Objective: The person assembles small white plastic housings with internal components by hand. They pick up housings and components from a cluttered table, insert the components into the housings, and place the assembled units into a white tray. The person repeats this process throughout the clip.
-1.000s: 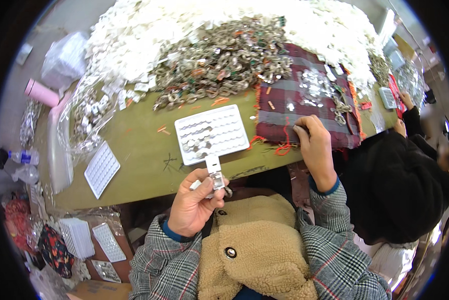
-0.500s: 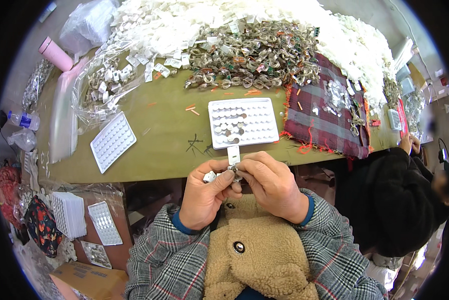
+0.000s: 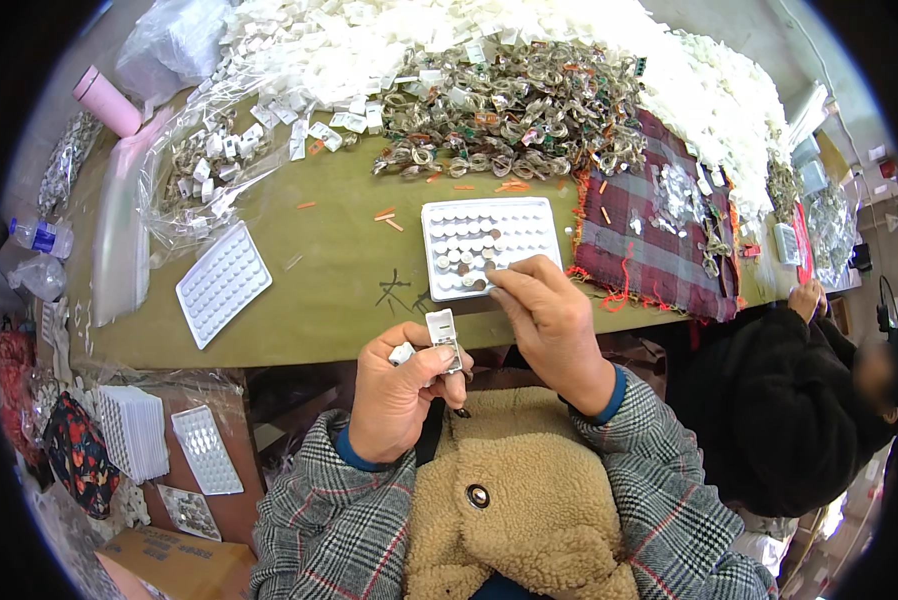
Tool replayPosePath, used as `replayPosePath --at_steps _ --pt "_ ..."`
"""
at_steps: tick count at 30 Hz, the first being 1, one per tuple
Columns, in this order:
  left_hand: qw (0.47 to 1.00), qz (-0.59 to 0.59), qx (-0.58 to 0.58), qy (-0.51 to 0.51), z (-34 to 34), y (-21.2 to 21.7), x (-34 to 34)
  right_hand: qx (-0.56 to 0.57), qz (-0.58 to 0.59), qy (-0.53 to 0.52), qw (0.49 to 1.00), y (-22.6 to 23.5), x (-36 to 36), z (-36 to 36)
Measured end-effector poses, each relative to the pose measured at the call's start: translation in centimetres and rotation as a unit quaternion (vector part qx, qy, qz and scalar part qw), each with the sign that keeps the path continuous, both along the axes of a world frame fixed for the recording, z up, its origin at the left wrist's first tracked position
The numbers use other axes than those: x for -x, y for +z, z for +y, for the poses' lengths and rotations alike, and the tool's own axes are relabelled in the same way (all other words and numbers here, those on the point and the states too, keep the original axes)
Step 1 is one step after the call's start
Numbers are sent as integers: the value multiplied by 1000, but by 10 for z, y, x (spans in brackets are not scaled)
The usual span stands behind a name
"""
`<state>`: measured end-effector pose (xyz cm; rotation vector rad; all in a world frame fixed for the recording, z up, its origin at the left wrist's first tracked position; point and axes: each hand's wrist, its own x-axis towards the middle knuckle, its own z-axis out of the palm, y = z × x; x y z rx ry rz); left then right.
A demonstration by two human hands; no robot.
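My left hand [image 3: 399, 395] grips a small white plastic case [image 3: 443, 330] whose lid stands up, above my lap near the table's front edge. Another small white piece [image 3: 401, 353] shows between its fingers. My right hand [image 3: 557, 325] reaches over the near edge of a white dimpled tray [image 3: 529, 225], thumb and forefinger pinched together. Whatever lies between those fingertips is too small to make out. Several round button cells [image 3: 466, 256], some pale and some dark, sit in the tray's left and middle pockets.
A second dimpled tray [image 3: 224, 285] lies to the left. Behind are heaped coiled clear cables [image 3: 509, 110] and white plastic pieces [image 3: 309, 50]. A plaid cloth [image 3: 649, 220] is at right, a pink bottle [image 3: 107, 100] at far left. Another person [image 3: 789, 400] sits at right.
My right hand has left the white case and moved forward to the tray. My left hand has shifted slightly left, and the case in it is now plainly visible with its lid up.
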<state>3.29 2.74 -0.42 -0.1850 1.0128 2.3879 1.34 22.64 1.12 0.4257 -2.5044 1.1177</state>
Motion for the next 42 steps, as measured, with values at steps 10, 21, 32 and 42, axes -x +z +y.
replayPosePath --at_steps 10,21,32,42 --pt "1000 -23 -16 11 3 -2 7 -110 -9 -3 994 2 9 -9" --pt "997 -37 -71 13 6 -8 -4 19 13 83 996 16 -20 -20" --pt "998 -16 -44 40 10 -1 -16 75 29 166 983 7 -31 -13" --pt "999 27 27 -24 12 18 -15 314 -166 109 928 18 -34 6"
